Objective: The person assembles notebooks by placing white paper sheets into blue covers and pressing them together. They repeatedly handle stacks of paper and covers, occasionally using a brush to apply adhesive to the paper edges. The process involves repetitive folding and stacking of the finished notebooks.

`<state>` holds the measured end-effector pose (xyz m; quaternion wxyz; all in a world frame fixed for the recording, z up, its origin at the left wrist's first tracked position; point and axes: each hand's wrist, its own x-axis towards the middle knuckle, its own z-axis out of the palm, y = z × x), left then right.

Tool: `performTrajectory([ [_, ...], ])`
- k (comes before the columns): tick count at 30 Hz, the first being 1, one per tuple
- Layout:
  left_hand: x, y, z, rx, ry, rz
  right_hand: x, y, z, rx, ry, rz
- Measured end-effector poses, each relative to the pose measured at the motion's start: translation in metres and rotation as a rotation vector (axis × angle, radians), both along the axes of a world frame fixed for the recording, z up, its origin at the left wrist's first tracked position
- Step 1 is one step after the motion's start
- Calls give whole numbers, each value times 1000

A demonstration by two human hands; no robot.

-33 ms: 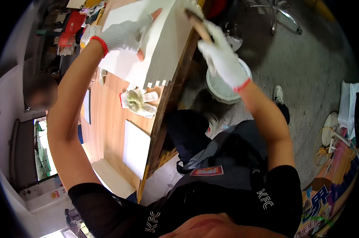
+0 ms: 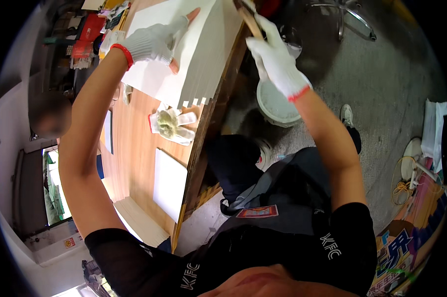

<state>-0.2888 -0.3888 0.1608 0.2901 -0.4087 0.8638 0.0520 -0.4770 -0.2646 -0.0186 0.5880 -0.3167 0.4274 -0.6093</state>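
My left hand (image 2: 156,43), in a white knit glove with a red cuff and bare thumb and finger tips, lies spread on a stack of white sheets (image 2: 196,69). The sheets' right edges are fanned in narrow steps. My right hand (image 2: 277,62), also gloved in white, is closed round a wooden-handled brush (image 2: 251,22). The brush's dark end is at the far right edge of the stack, partly cut off by the picture's top; whether it touches the sheets I cannot tell.
A white bucket (image 2: 280,106) stands on the floor below my right hand. On the wooden table (image 2: 134,148) lie a soiled spare glove (image 2: 171,123), a white board (image 2: 170,183) and a pile of sheets (image 2: 142,222). A person (image 2: 50,116) is at the table's left side.
My right hand and the brush have shifted a little farther away along the stack's edge. My left hand stays spread on the sheets.
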Motion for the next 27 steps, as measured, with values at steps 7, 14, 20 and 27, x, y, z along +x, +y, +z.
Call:
performTrajectory([
  [7,-7,-8,-4,4,-88,24,82,90,-22,-121,400,144],
  [14,7,-16,-10,-15,-77,-6,62,149,-9,-223,109,500],
  [20,6,-14,-13,-4,-16,23,-8,10,15,-41,75,-1],
  [27,-2,-7,-8,-47,-106,16,88,90,-35,-375,538,16],
])
